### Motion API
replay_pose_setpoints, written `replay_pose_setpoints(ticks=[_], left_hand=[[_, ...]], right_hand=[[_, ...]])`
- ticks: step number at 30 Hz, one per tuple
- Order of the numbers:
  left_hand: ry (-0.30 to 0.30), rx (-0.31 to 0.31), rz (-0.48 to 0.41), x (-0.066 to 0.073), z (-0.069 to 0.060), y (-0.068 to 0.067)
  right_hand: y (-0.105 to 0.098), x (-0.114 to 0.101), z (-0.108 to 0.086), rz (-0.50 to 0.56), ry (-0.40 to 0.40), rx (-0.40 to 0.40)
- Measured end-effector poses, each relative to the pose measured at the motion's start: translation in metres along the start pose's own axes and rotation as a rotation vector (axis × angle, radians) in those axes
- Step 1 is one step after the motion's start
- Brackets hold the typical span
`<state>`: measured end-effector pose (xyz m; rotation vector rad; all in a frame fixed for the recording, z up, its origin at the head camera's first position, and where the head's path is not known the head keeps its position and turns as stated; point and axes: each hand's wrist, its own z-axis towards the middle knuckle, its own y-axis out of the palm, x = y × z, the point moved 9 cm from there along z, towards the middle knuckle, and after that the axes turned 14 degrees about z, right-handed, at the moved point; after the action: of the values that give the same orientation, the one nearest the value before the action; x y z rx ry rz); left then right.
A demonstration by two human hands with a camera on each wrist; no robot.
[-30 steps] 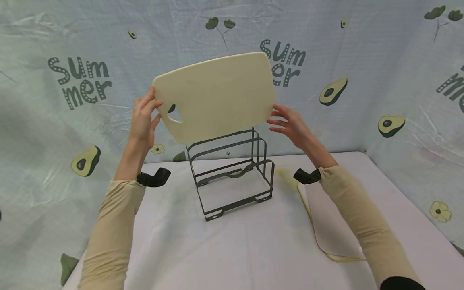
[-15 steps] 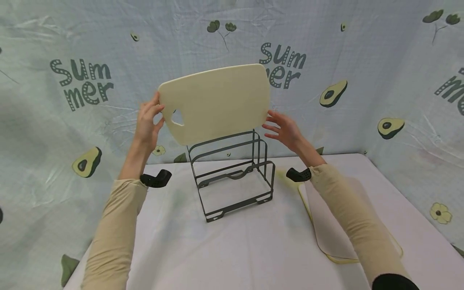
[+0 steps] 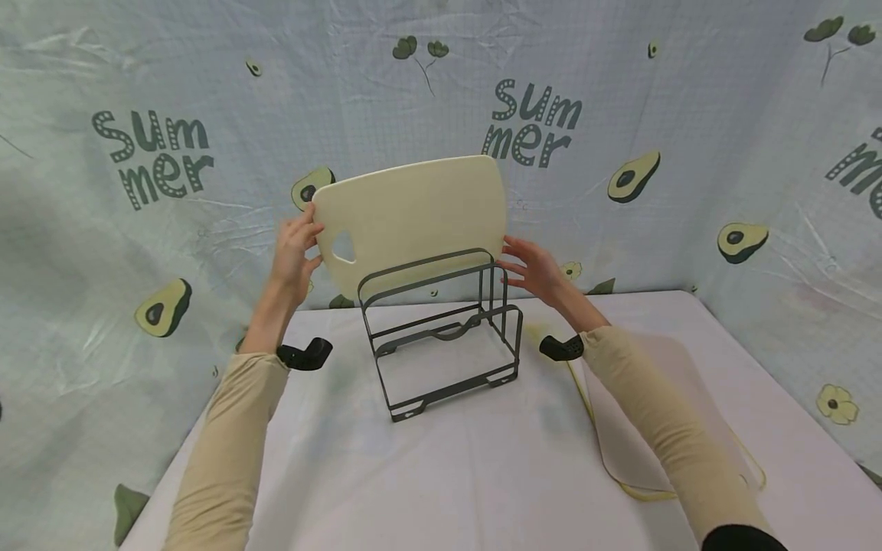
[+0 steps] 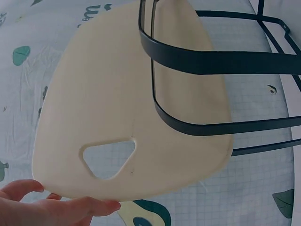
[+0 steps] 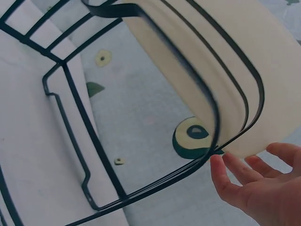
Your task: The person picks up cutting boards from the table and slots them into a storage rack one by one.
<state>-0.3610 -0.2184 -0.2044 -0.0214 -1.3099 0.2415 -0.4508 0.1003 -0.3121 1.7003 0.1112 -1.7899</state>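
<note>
A cream cutting board [image 3: 420, 207] with a handle hole is held up on edge, its lower part behind the upper loops of a dark metal rack [image 3: 441, 392]. My left hand [image 3: 295, 256] grips the board's left edge beside the hole; in the left wrist view its fingers [image 4: 89, 205] lie along the rim of the board [image 4: 94, 117]. At the opposite edge, the fingers of my right hand [image 3: 534, 269] are spread against the board. The right wrist view shows this hand [image 5: 258, 183] with extended fingertips close to the rack's corner [image 5: 214, 141] and the board [image 5: 277, 94].
The rack stands on a white-covered table [image 3: 413, 482]. To the right, a pale flat sheet with a yellow edge [image 3: 644, 493] lies partly beneath my right forearm. A patterned cloth [image 3: 661, 92] hangs behind the table.
Both hands have lowered the board, and its lower edge has gone from above the rack to behind its upper loops. My hands have come slightly closer together. The rack has not moved.
</note>
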Motion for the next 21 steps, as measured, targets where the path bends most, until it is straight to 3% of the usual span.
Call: replay_pose_setpoints(ticks=[2, 8, 21], left_hand=[[-0.011, -0.007, -0.005, -0.004, 0.0, 0.001], [-0.037, -0.023, 0.009, -0.015, -0.002, 0.005], [-0.077, -0.043, 0.018, -0.04, -0.006, 0.004]], right_hand=[[-0.005, 0.007, 0.002, 0.014, 0.013, -0.01], [0.004, 0.015, -0.007, 0.063, 0.097, 0.092], [-0.003, 0.037, -0.008, 0.017, 0.124, 0.082]])
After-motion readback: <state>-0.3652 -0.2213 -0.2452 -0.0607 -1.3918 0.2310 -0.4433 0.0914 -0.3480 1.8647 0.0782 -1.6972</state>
